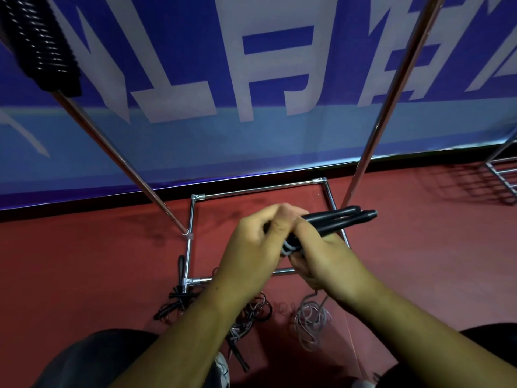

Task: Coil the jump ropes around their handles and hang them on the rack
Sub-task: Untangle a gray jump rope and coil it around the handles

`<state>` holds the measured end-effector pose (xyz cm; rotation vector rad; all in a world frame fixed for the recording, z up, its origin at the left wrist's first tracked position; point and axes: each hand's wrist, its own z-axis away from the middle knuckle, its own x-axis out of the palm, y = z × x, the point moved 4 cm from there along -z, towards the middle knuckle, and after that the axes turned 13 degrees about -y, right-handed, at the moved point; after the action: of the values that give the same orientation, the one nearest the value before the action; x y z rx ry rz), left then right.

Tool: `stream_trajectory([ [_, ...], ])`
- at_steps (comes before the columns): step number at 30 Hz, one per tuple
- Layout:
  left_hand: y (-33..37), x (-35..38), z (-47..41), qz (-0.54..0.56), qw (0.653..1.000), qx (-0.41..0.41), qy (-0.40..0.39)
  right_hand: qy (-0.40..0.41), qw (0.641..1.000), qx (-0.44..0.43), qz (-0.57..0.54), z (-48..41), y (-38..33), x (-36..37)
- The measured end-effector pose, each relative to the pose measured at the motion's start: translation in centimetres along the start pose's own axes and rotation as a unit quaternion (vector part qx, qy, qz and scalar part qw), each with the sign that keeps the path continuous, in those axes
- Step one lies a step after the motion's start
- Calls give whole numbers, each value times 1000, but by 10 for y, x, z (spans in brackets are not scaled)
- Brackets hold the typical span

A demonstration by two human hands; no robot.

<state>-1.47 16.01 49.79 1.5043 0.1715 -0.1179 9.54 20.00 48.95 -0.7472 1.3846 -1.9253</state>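
Landmark: rack base, a chrome tube rectangle lying on the red floor.
Handles: two black handles held side by side above the base's right half, free ends pointing towards its right rail.
Grey cord: a few turns sit round the handles between the hands; the rest drops to a loose heap just in front of the base's near rail.
Left hand: above the base's middle, fingers curled over the handles' near ends.
Right hand: touching the left hand, closed round the handles by the wound cord.
Uprights: left pole and right pole rise from the base's side rails.
Other ropes: a black tangle lies before the near rail; a tied black bundle lies at the near left corner.
Banner: blue, behind the base's far rail.
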Motion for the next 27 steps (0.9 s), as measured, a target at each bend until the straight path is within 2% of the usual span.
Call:
stream_trajectory([
  [5,-5,-1,-1,56,998,-13,4,-4,998,63,12,0,5,-1],
  [11,-20,-10,-7,100,991,-38,86,-44,995,76,-56,-1,10,9],
  [15,-19,-18,-4,12,990,-32,136,-56,988,99,-108,1,13,18],
  [21,-7,-17,0,-130,980,-6,148,-39,976,168,-134,4,11,15],
  [27,-5,-8,3,-324,931,77,149,-63,954,254,-148,5,10,4],
])
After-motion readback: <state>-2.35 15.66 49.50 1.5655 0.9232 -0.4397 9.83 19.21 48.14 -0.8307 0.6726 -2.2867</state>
